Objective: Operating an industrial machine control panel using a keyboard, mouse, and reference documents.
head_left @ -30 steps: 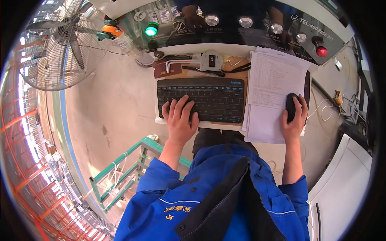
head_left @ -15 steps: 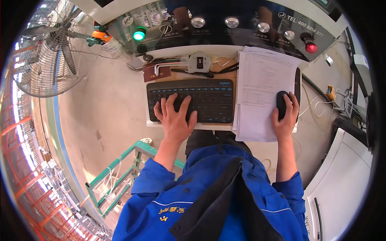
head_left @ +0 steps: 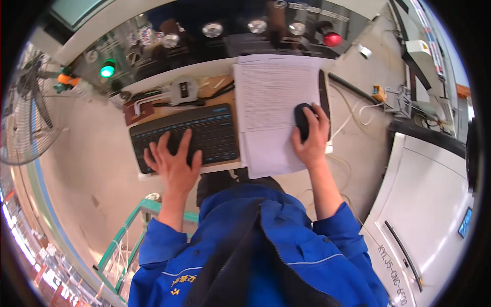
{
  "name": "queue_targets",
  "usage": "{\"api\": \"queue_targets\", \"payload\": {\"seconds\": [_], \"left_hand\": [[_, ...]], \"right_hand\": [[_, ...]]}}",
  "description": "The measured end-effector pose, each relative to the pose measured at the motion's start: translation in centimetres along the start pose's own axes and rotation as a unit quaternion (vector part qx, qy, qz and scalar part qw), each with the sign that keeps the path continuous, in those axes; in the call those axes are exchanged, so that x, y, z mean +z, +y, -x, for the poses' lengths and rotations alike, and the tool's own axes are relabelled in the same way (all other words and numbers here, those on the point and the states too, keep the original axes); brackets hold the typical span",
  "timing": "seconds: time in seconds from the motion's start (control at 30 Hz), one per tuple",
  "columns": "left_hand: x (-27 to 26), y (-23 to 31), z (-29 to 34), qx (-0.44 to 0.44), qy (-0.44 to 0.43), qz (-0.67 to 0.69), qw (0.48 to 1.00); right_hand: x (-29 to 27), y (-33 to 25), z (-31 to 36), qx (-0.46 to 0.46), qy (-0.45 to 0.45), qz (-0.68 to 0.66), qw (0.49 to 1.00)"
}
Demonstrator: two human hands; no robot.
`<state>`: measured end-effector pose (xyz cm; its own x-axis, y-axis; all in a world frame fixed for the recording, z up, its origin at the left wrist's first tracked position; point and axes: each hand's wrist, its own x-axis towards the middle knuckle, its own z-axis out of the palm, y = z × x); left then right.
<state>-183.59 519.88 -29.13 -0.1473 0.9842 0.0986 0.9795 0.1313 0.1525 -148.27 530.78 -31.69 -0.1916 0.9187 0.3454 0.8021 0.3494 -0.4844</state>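
Note:
My left hand [head_left: 175, 166] rests over the lower part of a black keyboard [head_left: 217, 135], its fingers spread across the keys and gripping nothing. To the right, my right hand [head_left: 314, 140] is wrapped over a black computer mouse [head_left: 302, 120]. Beneath the mouse lie printed paper sheets [head_left: 271, 94], a stack that overhangs the near edge of the small shelf. Behind the keyboard sit a grey tape measure [head_left: 183, 91], some hex keys [head_left: 146, 101] and a dark red booklet [head_left: 134, 115].
A black control panel [head_left: 230, 47] with a lit green button [head_left: 107, 69] and a red knob [head_left: 331, 39] spans the far side. At left are a caged fan [head_left: 33, 110] and a green metal frame [head_left: 123, 233]. A white cabinet [head_left: 419, 184] stands at right.
The whole view has turned toward the right, so the shelf, keyboard and panel appear further left and tilted. Both hands keep their places, left on the keyboard and right on the mouse.

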Motion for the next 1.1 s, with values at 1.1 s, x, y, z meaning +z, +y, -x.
{"api": "queue_targets", "payload": {"seconds": [1.1], "left_hand": [[0.7, -1.0, 1.4, 0.045, 0.073, 0.076, 0.993]], "right_hand": [[0.2, 0.3, 0.4, -0.006, -0.013, 0.017, 1.0]]}}
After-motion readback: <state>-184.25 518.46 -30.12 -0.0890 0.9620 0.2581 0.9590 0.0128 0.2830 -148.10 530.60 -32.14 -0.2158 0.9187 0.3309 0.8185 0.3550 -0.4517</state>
